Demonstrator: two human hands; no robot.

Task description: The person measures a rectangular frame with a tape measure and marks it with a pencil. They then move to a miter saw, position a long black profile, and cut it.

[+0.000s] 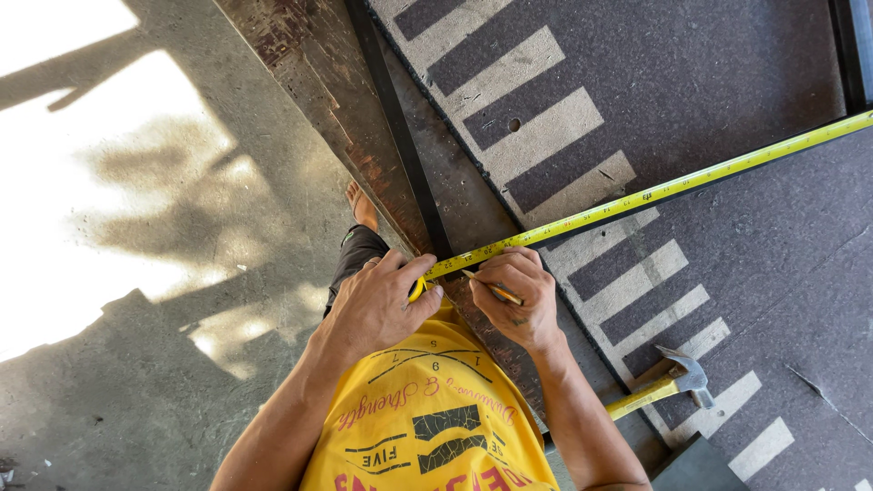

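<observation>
The left hand (377, 305) covers nearly all of the tape case (416, 290); only a sliver of yellow shows at 3 o'clock of the palm. The tape (637, 198) runs off the frame at 2 o'clock, so its far end is unseen, and its marks are too small to tell. The pencil (496, 291) is mostly buried in the right hand (514, 298). The right forearm hides the end of the hammer (668, 382) handle. The bare foot (362, 205) shows only in part above the knee. Both arms and the shirt are cut off at 6 o'clock. The floor at 9 o'clock is washed out by sun.
</observation>
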